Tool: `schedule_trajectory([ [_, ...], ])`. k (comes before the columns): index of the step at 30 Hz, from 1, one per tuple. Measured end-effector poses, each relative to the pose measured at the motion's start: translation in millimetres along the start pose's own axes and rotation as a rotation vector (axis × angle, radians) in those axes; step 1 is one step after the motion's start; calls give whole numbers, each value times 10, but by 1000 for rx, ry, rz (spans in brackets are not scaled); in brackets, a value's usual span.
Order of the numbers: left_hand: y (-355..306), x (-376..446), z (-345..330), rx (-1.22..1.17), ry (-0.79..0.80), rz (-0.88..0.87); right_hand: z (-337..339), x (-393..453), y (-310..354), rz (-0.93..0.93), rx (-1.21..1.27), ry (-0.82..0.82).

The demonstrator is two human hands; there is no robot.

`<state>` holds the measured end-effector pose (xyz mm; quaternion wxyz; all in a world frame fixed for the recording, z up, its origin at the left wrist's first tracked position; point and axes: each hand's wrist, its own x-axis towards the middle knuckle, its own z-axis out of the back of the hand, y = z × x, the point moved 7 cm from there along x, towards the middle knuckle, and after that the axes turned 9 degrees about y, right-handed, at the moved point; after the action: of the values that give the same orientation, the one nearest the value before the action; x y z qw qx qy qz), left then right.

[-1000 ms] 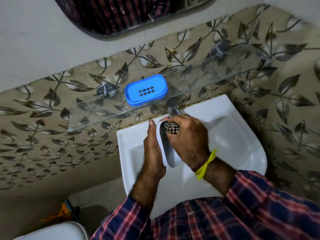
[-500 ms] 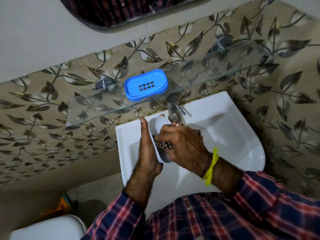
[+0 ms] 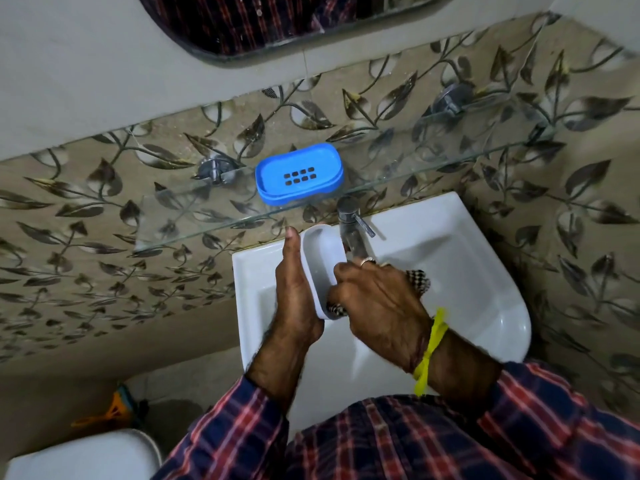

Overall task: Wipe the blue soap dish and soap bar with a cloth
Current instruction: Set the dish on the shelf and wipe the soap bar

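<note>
The blue soap dish part [image 3: 299, 174], with drain holes in its middle, sits on the glass shelf [image 3: 450, 157] above the sink. My left hand [image 3: 296, 292] holds a white oval tray [image 3: 320, 261] on edge over the basin. My right hand [image 3: 377, 303] presses a black-and-white checked cloth [image 3: 419, 278] into the tray's near end. Part of the cloth shows under my fingers at the tray's bottom. No soap bar is visible.
A white sink [image 3: 467, 271] lies below the hands, with a metal tap [image 3: 351, 223] just right of the tray. A mirror [image 3: 294, 19] hangs above. A white toilet lid [image 3: 79, 455] and an orange object [image 3: 104, 414] are at lower left.
My right hand and the cloth have slid from the tray's far end down to its near end. The tray's upper inside is now uncovered. The view has shifted slightly.
</note>
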<state>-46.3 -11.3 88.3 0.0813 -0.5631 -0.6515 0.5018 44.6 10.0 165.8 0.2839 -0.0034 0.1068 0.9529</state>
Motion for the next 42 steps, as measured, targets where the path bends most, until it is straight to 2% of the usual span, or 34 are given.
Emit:
schedule_trajectory([
  [2,-2,13,7,10,0,-39,-11,-37,2,-87,22,-18],
  [5,43,41,-40,33,30,-66,71,61,-128,-258,225,-91],
  [8,38,35,-78,-1,70,-94,218,128,-142,-214,327,-220],
  [10,-43,44,-50,-24,60,-120,137,102,-66,-133,286,-141],
  [12,-121,43,-74,33,68,-155,49,88,-132,-199,248,-95],
  [14,-102,15,-139,83,78,-175,81,125,-239,-296,282,-188],
  [16,-28,-26,-205,72,110,-170,178,155,-281,-343,378,-350],
  [18,10,-42,-174,45,129,-177,203,128,-241,-245,463,-431],
  [20,3,-34,-114,36,108,-149,108,45,-146,-78,449,-347],
  [21,-6,-41,-103,61,87,-134,39,28,-164,-56,427,-269],
  [23,-25,-44,-103,181,89,-164,-65,67,-345,-152,412,-175],
  [24,-46,-43,-112,274,117,-217,-66,86,-426,-198,450,-190],
  [27,-118,-62,-62,416,175,-310,22,62,-544,-228,667,-330],
  [29,-226,-41,104,496,88,-359,151,-111,-696,-286,760,-545],
  [31,-363,-71,194,713,-43,-448,303,-256,-810,-316,706,-705],
  [32,-396,-100,185,815,-94,-499,371,-247,-809,-293,638,-722],
  [34,-411,-196,83,943,-157,-619,448,-137,-643,-203,487,-666],
  [38,-411,-344,-23,1041,-209,-743,369,-20,-16,115,222,-488],
  [42,-444,-485,-46,1120,-245,-851,293,-93,-59,182,231,-496],
])
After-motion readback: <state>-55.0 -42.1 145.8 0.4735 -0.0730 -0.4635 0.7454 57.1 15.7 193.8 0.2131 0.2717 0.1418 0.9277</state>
